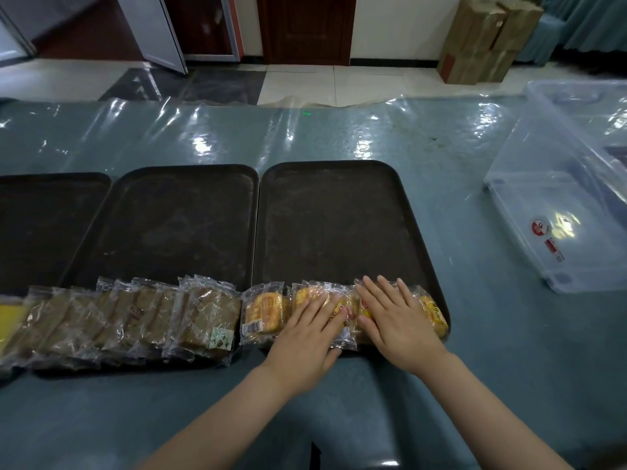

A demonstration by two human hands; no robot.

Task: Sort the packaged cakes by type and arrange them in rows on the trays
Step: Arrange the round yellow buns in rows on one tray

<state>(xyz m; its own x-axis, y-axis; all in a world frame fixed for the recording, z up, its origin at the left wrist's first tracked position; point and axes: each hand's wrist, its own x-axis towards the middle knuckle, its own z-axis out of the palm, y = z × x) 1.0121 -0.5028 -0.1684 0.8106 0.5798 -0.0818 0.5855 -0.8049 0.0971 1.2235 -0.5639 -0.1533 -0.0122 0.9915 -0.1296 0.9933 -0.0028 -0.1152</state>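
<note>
**Flat hands on the yellow row**

Both hands lie open and flat, gripping nothing: the left hand (307, 329) and right hand (395, 317) press on the yellow cakes (263, 312), a row running left-right along the near edge of the right tray (336, 212). Brown cakes (203, 317) line the middle tray (176, 215) likewise. Behind both rows the trays are bare, on the bench (475, 334).

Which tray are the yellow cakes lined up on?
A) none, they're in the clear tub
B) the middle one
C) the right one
C: the yellow cakes lie in a row along the near edge of the right tray, under both flat hands, left hand and right hand; the middle tray holds brown cakes.
</note>
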